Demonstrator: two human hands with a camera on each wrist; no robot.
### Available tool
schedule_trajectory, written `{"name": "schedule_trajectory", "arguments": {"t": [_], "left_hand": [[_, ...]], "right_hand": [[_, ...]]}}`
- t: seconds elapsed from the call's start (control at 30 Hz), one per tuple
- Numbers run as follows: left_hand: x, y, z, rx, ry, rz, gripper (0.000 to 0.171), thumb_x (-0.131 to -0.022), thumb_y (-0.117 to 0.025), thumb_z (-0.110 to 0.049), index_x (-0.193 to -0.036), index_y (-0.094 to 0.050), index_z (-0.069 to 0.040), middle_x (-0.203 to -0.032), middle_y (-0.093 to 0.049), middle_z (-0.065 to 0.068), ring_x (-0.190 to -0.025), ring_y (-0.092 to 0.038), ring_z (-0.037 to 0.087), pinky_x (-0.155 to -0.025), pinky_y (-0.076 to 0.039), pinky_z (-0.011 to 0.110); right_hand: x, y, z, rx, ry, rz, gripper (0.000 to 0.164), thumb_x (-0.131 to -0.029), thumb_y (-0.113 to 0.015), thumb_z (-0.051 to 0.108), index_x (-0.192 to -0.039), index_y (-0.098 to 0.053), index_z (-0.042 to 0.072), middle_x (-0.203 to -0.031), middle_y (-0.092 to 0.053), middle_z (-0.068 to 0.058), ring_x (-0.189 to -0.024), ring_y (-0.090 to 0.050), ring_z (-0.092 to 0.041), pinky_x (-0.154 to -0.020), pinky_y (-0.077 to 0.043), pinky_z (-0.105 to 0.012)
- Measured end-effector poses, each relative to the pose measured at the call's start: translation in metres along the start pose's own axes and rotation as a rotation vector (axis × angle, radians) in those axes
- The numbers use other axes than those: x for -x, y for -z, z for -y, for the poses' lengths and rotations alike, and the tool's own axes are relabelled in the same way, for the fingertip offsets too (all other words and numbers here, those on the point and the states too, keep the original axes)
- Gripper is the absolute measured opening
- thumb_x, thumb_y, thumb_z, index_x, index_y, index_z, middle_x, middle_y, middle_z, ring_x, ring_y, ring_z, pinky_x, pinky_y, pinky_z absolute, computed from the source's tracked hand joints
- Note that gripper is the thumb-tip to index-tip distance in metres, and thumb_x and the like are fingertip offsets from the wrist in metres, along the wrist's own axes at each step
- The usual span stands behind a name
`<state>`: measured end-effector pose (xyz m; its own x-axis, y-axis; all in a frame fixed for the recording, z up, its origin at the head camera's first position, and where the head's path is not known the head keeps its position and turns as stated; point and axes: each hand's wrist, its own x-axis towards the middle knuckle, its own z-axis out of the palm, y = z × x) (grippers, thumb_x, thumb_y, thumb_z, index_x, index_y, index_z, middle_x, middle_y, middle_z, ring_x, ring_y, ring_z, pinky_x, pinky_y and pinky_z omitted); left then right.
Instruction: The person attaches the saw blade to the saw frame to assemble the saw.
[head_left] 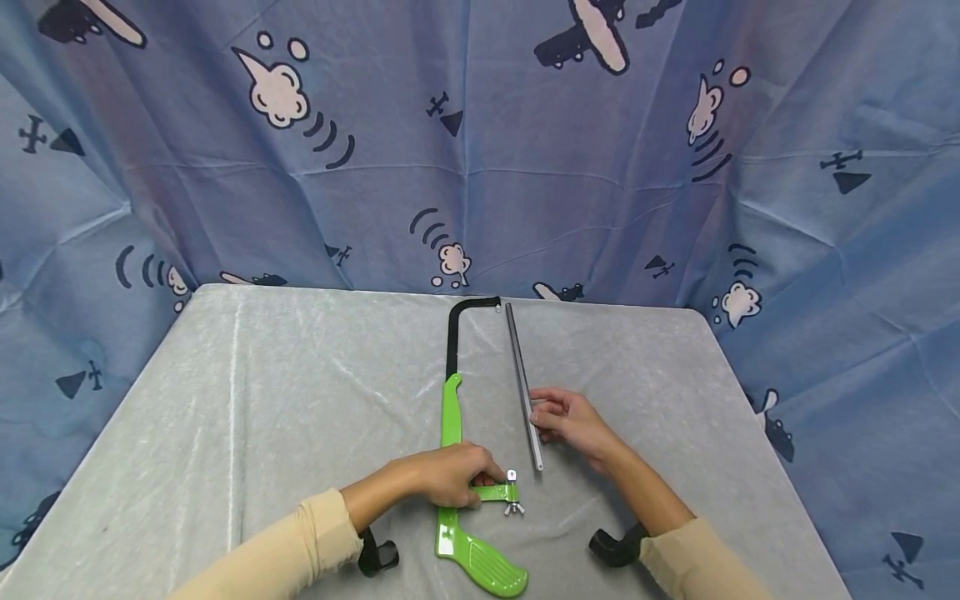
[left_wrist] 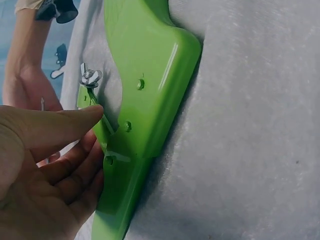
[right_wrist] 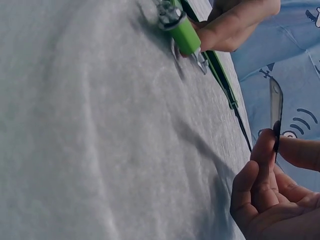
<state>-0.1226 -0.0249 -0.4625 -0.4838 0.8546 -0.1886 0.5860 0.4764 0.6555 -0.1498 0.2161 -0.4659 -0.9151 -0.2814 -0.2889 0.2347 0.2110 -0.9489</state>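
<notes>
Hacksaw frame (head_left: 452, 414), blade (head_left: 522, 379), curled hands (head_left: 459, 472) (head_left: 573, 423) pinching one each

Soft, even light; blurred shadows on cloth (right_wrist: 125, 150); glare on green frame (left_wrist: 150, 75).

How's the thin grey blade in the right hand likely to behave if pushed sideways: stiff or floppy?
The blade looks straight though pinched only toward its near end by the right hand, so it's probably fairly stiff. Seen thin from the right wrist, it may still flex if pushed on its flat face, and seems likely to be light.
</notes>
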Motion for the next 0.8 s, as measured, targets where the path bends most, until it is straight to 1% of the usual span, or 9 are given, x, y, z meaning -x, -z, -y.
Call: {"name": "schedule_trajectory", "arguments": {"t": [0.1, 0.23, 0.4, 0.47, 0.6, 0.8], "left_hand": [[-0.0006, 0.0002, -0.0002, -0.006, 0.000, 0.007, 0.042, -0.076, -0.075, 0.003, -0.116, -0.073, -0.009, -0.082, -0.062, -0.011, -0.078, -0.055, -0.001, -0.075, -0.044, 0.013], [-0.0014, 0.0008, -0.0013, 0.010, 0.011, 0.016, 0.039, -0.075, -0.075, 0.005, -0.112, -0.074, -0.009, -0.081, -0.061, -0.011, -0.077, -0.054, -0.002, -0.074, -0.045, 0.014], [-0.0020, 0.0001, -0.0016, 0.013, 0.016, 0.012, 0.036, -0.075, -0.075, 0.007, -0.107, -0.074, -0.009, -0.081, -0.060, -0.011, -0.077, -0.054, -0.001, -0.075, -0.045, 0.014], [-0.0018, -0.0005, -0.0013, 0.003, 0.010, 0.006, 0.034, -0.074, -0.075, 0.007, -0.105, -0.073, -0.009, -0.082, -0.059, -0.011, -0.078, -0.055, 0.001, -0.076, -0.044, 0.014], [-0.0018, -0.0018, 0.0008, -0.009, -0.008, -0.003, 0.033, -0.074, -0.075, 0.007, -0.103, -0.071, -0.010, -0.084, -0.058, -0.010, -0.081, -0.056, 0.004, -0.077, -0.044, 0.013], [-0.0022, -0.0022, 0.0028, -0.025, -0.029, -0.003, 0.034, -0.074, -0.075, 0.007, -0.102, -0.069, -0.010, -0.084, -0.057, -0.009, -0.081, -0.054, 0.003, -0.076, -0.042, 0.012]], "right_hand": [[0.0000, -0.0018, 0.0008, 0.004, 0.005, 0.015, 0.049, -0.094, -0.061, 0.002, -0.137, -0.044, -0.015, -0.088, -0.065, -0.001, -0.076, -0.059, -0.008, -0.070, -0.053, -0.026], [-0.0005, -0.0038, 0.0021, 0.004, 0.008, 0.028, 0.048, -0.095, -0.061, 0.001, -0.137, -0.044, -0.015, -0.090, -0.065, -0.002, -0.077, -0.060, -0.008, -0.071, -0.053, -0.026], [-0.0029, -0.0067, 0.0017, -0.006, 0.008, 0.039, 0.047, -0.095, -0.060, 0.000, -0.136, -0.044, -0.015, -0.088, -0.065, 0.001, -0.075, -0.059, -0.008, -0.070, -0.053, -0.026], [-0.0038, -0.0080, 0.0011, -0.013, 0.001, 0.037, 0.047, -0.094, -0.060, 0.000, -0.136, -0.044, -0.015, -0.087, -0.065, 0.002, -0.074, -0.059, -0.008, -0.069, -0.053, -0.026], [-0.0045, -0.0096, 0.0004, -0.010, -0.016, 0.029, 0.047, -0.094, -0.061, 0.000, -0.135, -0.045, -0.015, -0.087, -0.065, 0.001, -0.074, -0.058, -0.008, -0.068, -0.053, -0.025], [-0.0070, -0.0104, 0.0003, -0.006, -0.020, 0.020, 0.047, -0.095, -0.060, 0.001, -0.136, -0.045, -0.015, -0.086, -0.064, 0.000, -0.073, -0.058, -0.008, -0.067, -0.052, -0.025]]}}
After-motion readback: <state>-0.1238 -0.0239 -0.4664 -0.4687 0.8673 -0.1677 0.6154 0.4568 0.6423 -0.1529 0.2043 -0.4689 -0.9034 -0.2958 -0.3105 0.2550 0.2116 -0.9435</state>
